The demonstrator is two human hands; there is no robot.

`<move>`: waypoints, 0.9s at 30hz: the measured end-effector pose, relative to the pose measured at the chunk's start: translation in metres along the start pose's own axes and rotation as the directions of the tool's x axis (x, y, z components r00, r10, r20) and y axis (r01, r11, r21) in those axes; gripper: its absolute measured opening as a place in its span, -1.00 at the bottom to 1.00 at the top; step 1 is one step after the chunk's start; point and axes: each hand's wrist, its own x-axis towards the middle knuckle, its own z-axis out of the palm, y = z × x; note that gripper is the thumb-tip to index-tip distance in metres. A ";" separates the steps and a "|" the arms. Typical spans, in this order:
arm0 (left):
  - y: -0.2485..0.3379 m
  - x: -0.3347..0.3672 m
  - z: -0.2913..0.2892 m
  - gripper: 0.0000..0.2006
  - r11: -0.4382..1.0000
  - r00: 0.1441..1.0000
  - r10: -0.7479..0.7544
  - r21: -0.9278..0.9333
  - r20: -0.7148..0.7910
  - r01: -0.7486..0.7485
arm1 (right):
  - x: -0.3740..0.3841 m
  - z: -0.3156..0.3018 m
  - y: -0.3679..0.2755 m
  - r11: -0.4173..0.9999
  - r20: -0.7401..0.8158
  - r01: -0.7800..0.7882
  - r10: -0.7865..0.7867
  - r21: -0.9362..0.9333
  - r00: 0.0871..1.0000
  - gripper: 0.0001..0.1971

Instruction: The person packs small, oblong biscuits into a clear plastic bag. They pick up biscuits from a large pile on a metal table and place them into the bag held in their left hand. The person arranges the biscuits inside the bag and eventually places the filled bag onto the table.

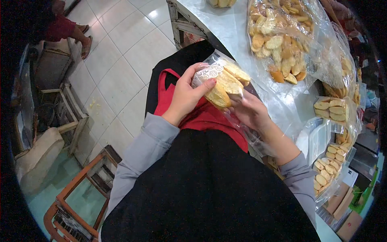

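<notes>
Between my two hands, above my lap, is a clear plastic bag (213,71) with a white lace-like print, holding a few pale slices of bread (225,84). My left hand (187,90) grips the bag's left side, its thumb lying across the front. From below and the right, my right hand (252,109) supports the bag; its fingers are partly hidden behind the bread and plastic. Loose clear film from the bag hangs down past my right wrist. Under my hands lies a red cloth or apron (217,121) on my lap.
To my right, a plastic-covered table (242,24) bears a large clear bag of bread slices (278,44). Packed bread slices (328,165) and a clear plastic container (318,139) sit nearer. A wooden chair (76,185) stands at lower left. Another person's legs (80,36) show at upper left.
</notes>
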 end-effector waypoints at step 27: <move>-0.038 -0.029 -0.005 -0.38 0.999 0.992 0.052 -0.007 0.118 -0.052 | -0.009 -0.019 0.058 0.989 -0.268 0.056 -0.091 -0.137 0.959 -0.36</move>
